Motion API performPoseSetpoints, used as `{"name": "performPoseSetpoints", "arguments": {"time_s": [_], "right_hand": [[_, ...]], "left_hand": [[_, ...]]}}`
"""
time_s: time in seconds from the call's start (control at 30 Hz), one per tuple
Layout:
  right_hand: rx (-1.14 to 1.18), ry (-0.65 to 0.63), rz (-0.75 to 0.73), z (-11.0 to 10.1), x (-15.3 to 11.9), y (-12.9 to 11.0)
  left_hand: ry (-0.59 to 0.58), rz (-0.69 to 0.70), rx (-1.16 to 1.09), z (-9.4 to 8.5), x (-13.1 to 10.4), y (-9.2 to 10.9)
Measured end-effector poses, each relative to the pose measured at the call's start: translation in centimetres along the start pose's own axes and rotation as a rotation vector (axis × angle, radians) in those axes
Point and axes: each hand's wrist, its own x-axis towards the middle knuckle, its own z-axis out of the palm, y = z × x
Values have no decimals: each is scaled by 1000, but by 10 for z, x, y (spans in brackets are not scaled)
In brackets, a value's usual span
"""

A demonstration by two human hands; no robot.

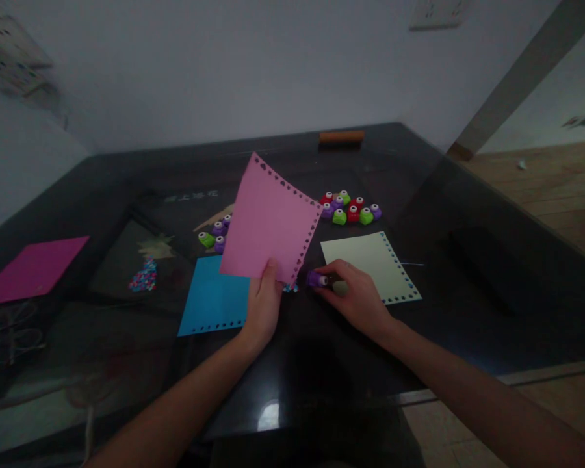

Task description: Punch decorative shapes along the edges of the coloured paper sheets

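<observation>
i had the pink paper point(270, 227) gripped in my left hand point(264, 305), thumb on its face near the bottom edge and fingers mostly hidden behind; i judged that this kept the sheet raised while leaving its two hole-lined edges uncovered. my right hand point(353, 292) had its grip closed around a purple punch point(314, 279), just beside the pink paper's lower right corner, thumb and fingertip on opposite sides, probably to steady it. a few cut bits point(291, 287) showed on the table point(283, 370) by that corner, and a heap of confetti point(145, 276) lay well to the paper's left, perhaps gathered there to stay together.

the blue paper point(212, 299) lay flat below and left of the pink paper, the cream paper point(358, 260) to its right, both with holed edges, seemingly set down to free my hands. a cluster of punches point(353, 213) stood beyond its right corner, probably grouped for easy picking; the magenta paper point(36, 266) lay far to its left, out of my way.
</observation>
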Motion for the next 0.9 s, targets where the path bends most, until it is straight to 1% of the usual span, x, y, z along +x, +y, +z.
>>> {"name": "performPoseSetpoints", "arguments": {"time_s": [0.1,0.2,0.37,0.57,0.7,0.8,0.9], "right_hand": [[115,12,42,-1,1,2],[268,15,99,-1,2,4],[427,47,161,-7,6,3],[413,147,185,-20,12,6],[419,252,182,-32,18,15],[375,302,179,-41,23,19],[297,321,162,-49,29,23]], "left_hand": [[1,-56,-110,7,3,8],[18,-91,-122,10,5,14],[34,-54,-114,6,10,13],[26,-89,-105,6,11,13],[1,-79,-91,6,11,14],[-8,-80,-74,5,10,13],[-20,-75,-68,5,10,13]]}}
